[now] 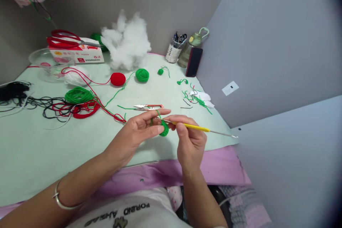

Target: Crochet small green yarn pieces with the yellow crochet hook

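Note:
My left hand (141, 126) pinches a small round green crochet piece (164, 128) between thumb and fingers, with green yarn running up over its raised index finger. My right hand (190, 140) is closed around a crochet hook with a yellow handle (196, 127). The hook's left end meets the top of the green piece, and its bare metal end points right. Just behind my left fingers, small thread snips with red handles (153, 107) lie on the pale green cloth. Where the hook tip enters the stitches is too small to make out.
Behind are a red yarn ball (118, 79), a green yarn ball (142, 75) and white stuffing (128, 42). Tangled black yarn (16, 92) lies left, near a box (80, 54) with red scissors (65, 39). A phone (194, 62) leans against a bottle (185, 54), back right. Yarn scraps (200, 102) lie right.

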A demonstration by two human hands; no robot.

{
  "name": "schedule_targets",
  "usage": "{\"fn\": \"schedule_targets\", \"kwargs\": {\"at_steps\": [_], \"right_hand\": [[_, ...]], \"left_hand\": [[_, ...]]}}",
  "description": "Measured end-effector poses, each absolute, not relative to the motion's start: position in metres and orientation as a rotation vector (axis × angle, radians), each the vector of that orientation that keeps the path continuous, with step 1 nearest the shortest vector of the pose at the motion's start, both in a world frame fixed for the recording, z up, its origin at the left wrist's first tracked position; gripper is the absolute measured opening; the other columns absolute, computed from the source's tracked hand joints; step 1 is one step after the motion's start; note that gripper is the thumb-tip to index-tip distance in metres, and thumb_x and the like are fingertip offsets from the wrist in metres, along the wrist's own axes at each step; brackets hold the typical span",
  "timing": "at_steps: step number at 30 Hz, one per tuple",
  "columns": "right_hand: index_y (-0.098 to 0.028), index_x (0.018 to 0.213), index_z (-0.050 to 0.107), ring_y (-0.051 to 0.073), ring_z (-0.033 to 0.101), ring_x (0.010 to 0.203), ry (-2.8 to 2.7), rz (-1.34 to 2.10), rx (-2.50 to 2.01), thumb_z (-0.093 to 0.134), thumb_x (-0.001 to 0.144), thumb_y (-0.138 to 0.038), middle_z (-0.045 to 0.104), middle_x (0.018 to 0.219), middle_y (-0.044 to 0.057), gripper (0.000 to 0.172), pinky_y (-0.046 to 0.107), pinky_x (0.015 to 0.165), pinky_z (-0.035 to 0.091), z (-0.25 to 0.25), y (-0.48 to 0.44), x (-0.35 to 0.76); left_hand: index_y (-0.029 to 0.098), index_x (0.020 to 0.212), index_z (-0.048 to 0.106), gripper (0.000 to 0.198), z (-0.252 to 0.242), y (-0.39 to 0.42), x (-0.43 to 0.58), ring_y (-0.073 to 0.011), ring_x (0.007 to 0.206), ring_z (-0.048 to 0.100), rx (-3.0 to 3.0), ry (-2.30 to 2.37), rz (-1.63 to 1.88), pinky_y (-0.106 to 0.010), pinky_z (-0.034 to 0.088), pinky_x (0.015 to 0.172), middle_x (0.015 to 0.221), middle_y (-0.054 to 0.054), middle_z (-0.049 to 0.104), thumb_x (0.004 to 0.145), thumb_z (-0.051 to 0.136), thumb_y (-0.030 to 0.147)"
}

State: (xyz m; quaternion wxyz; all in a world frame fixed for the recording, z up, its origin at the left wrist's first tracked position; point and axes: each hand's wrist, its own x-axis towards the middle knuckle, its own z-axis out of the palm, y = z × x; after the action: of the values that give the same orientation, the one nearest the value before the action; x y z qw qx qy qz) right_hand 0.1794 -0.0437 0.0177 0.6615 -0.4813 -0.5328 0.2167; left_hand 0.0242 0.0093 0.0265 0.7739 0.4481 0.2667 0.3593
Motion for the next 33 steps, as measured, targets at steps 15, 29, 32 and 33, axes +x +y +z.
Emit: {"fn": "schedule_targets", "kwargs": {"at_steps": [15,29,32,33], "right_hand": [[-0.024,0.096,0.071,0.015,0.070,0.077,-1.164,0.679,-0.965,0.055,0.106,-0.033,0.076,0.087,0.002,0.021,0.029,0.069,0.058,0.019,-0.042,0.186],[-0.026,0.120,0.071,0.020,0.072,0.088,-1.652,-0.192,-1.067,0.057,0.100,-0.010,0.078,0.098,0.007,0.030,0.036,0.072,0.060,0.011,-0.048,0.178],[-0.025,0.112,0.072,0.019,0.070,0.087,-1.527,0.072,-1.037,0.055,0.100,-0.009,0.076,0.093,0.004,0.026,0.037,0.074,0.060,0.016,-0.048,0.182],[-0.025,0.110,0.073,0.019,0.070,0.087,-1.503,0.125,-1.033,0.056,0.100,-0.009,0.076,0.093,0.004,0.025,0.037,0.074,0.059,0.018,-0.048,0.183]], "left_hand": [[0.032,0.127,0.077,0.038,0.029,0.011,0.018,-0.0168,0.095,0.052,1.137,0.631,0.813,-0.030,0.042,0.090,0.099,-0.001,0.059,0.089,0.075,0.027],[0.024,0.133,0.071,0.050,0.029,0.008,0.027,-0.0149,0.091,0.056,0.900,0.723,0.871,-0.027,0.044,0.085,0.090,0.000,0.062,0.085,0.082,0.029],[0.028,0.131,0.072,0.046,0.028,0.009,0.024,-0.0144,0.093,0.057,1.065,0.752,0.927,-0.027,0.045,0.088,0.090,0.002,0.060,0.085,0.081,0.026],[0.028,0.129,0.072,0.044,0.027,0.009,0.023,-0.0143,0.093,0.057,1.139,0.769,0.947,-0.027,0.045,0.089,0.091,0.003,0.060,0.086,0.080,0.025]]}}
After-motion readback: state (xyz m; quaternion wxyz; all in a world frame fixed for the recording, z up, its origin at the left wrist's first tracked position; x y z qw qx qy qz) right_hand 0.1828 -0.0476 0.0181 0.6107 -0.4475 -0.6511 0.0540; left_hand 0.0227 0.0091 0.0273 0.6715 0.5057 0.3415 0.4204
